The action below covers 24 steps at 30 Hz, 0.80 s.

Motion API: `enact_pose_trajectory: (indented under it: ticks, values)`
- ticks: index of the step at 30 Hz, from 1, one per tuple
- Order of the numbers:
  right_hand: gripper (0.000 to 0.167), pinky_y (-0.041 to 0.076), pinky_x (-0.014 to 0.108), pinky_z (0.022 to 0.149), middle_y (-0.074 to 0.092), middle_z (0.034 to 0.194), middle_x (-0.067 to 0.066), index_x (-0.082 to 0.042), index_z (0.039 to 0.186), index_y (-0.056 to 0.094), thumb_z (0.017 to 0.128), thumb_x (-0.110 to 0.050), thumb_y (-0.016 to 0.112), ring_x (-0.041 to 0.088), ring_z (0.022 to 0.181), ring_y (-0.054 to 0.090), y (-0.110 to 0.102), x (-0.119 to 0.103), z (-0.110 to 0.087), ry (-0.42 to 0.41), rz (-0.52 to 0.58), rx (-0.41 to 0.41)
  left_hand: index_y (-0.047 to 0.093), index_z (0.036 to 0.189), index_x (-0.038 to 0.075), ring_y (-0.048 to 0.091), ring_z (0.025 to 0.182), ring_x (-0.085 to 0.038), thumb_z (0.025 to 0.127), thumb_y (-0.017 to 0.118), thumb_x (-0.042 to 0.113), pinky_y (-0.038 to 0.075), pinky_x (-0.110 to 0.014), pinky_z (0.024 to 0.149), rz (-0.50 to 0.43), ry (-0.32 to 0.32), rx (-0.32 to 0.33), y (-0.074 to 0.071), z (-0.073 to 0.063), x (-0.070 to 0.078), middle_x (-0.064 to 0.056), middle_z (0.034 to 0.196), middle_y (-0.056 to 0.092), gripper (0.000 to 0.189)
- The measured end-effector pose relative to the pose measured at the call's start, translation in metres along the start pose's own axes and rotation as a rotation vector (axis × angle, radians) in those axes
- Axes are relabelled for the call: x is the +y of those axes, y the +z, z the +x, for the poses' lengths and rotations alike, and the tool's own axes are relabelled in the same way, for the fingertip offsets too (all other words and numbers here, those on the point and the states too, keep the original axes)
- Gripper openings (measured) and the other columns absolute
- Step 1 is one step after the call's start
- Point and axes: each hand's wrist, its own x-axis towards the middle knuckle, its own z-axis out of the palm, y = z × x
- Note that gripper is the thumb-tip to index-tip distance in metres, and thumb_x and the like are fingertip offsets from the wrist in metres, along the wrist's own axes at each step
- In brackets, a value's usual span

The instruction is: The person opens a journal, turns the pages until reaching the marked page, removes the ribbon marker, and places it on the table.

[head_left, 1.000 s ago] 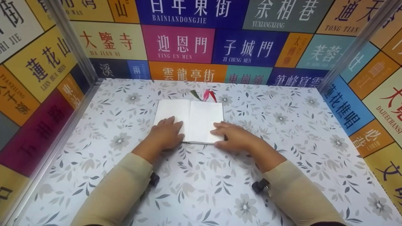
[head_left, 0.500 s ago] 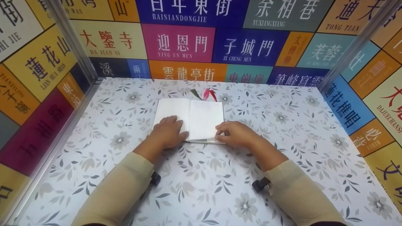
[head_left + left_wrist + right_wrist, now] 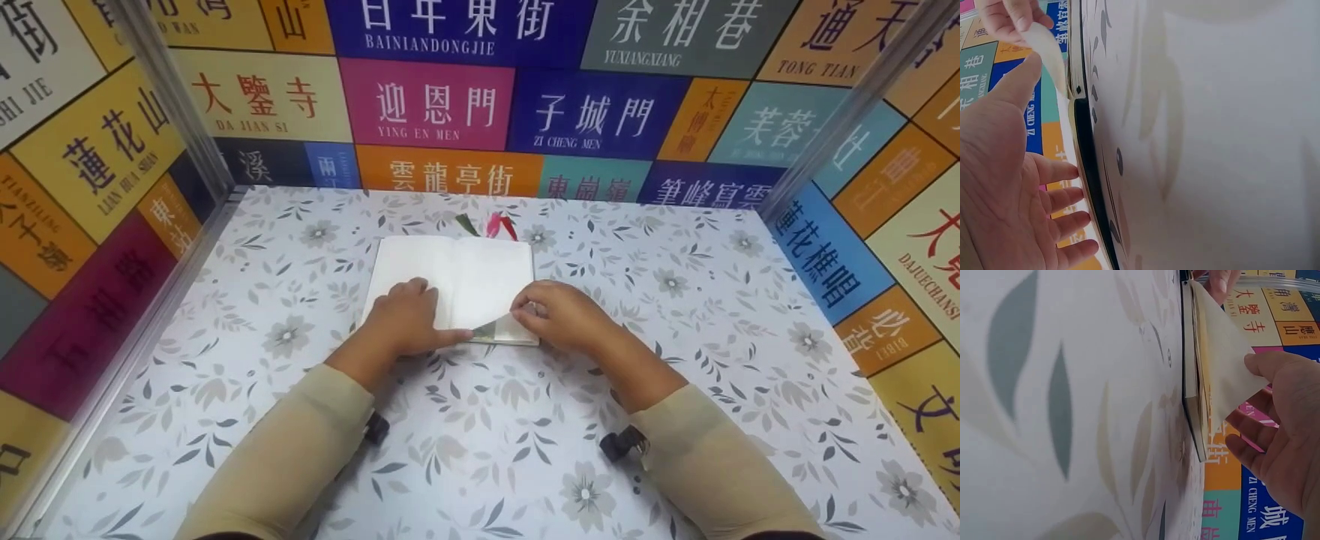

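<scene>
An open notebook [image 3: 412, 262] with blank white pages lies on the flower-patterned table. My left hand [image 3: 409, 319] rests on its left page, fingers spread and thumb stretched across the lower edge toward the right page. In the left wrist view its fingertips [image 3: 1075, 193] press the page near the cover's edge. My right hand [image 3: 566, 315] pinches the lower right corner of the right-hand page [image 3: 1230, 354] between thumb and fingers. That corner is lifted and bent, and a greenish-grey patch [image 3: 486, 330] shows beneath it.
Green, pink and red tassels [image 3: 493, 225] stick out past the notebook's top edge. Colourful panels [image 3: 427, 101] with Chinese characters wall in the back and sides of the patterned table [image 3: 480, 450]. Metal posts [image 3: 184, 97] stand at the corners. Small black devices [image 3: 619, 444] sit at both wrists.
My right hand has gone from lying at the right page's edge to pinching its corner and lifting it. My left thumb has stretched right along the lower edge.
</scene>
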Motion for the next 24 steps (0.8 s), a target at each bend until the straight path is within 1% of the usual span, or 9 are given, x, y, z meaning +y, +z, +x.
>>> enact_pose_trajectory:
  ticks: [2,5,8,12,16,21,24]
  values:
    - [0.016,0.053,0.047,0.115,0.076,0.123,0.001,-0.020,0.113,0.077,0.105,-0.030,0.069,0.025,0.124,0.069,0.000,-0.002,-0.001,-0.032,0.008,0.034,0.040,0.165,0.009,0.034,0.160,-0.040,0.076,0.062,0.095,0.032,-0.059,0.132,0.012,0.000,0.004,0.001,0.000,0.001,-0.016,0.174,0.034,0.125]
    - [0.013,0.054,0.045,0.114,0.075,0.124,0.000,-0.020,0.110,0.078,0.104,-0.028,0.070,0.023,0.125,0.069,0.000,-0.004,-0.002,-0.087,0.016,0.095,0.037,0.166,0.009,0.035,0.160,-0.041,0.077,0.065,0.093,0.033,-0.060,0.132,0.030,0.012,0.012,0.000,0.000,0.004,-0.017,0.173,0.034,0.126]
    - [0.011,0.055,0.044,0.113,0.072,0.124,-0.001,-0.020,0.108,0.079,0.103,-0.027,0.071,0.022,0.124,0.068,0.000,-0.007,-0.003,-0.114,0.024,0.133,0.033,0.168,0.010,0.035,0.160,-0.041,0.079,0.066,0.091,0.033,-0.060,0.131,0.043,0.026,0.019,0.000,-0.001,0.006,-0.019,0.172,0.035,0.125]
    - [0.010,0.054,0.044,0.114,0.071,0.124,-0.002,-0.021,0.106,0.079,0.103,-0.027,0.072,0.023,0.124,0.067,-0.001,-0.012,-0.004,-0.120,0.031,0.155,0.031,0.169,0.011,0.037,0.158,-0.042,0.080,0.066,0.089,0.034,-0.060,0.130,0.053,0.039,0.033,-0.001,-0.001,0.007,-0.020,0.170,0.038,0.123]
    - [0.010,0.054,0.044,0.116,0.071,0.125,0.000,-0.021,0.108,0.080,0.103,-0.025,0.073,0.024,0.126,0.066,-0.001,-0.014,-0.004,-0.142,0.029,0.171,0.029,0.170,0.012,0.039,0.157,-0.042,0.082,0.068,0.086,0.035,-0.060,0.130,0.041,0.043,0.058,0.000,0.001,0.007,-0.020,0.169,0.041,0.121]
    - [0.012,0.053,0.043,0.117,0.071,0.126,0.001,-0.019,0.110,0.081,0.104,-0.025,0.072,0.025,0.127,0.066,-0.001,-0.015,-0.003,-0.159,0.013,0.184,0.026,0.171,0.014,0.041,0.156,-0.041,0.085,0.069,0.082,0.035,-0.060,0.130,0.019,0.036,0.083,0.001,0.002,0.008,-0.017,0.169,0.042,0.118]
    - [0.013,0.054,0.044,0.116,0.072,0.126,0.002,-0.019,0.111,0.081,0.104,-0.025,0.072,0.025,0.127,0.066,-0.002,-0.016,-0.003,-0.174,0.001,0.201,0.026,0.171,0.014,0.044,0.155,-0.040,0.086,0.070,0.081,0.038,-0.059,0.129,0.027,0.040,0.103,0.000,0.002,0.009,-0.016,0.167,0.045,0.117]
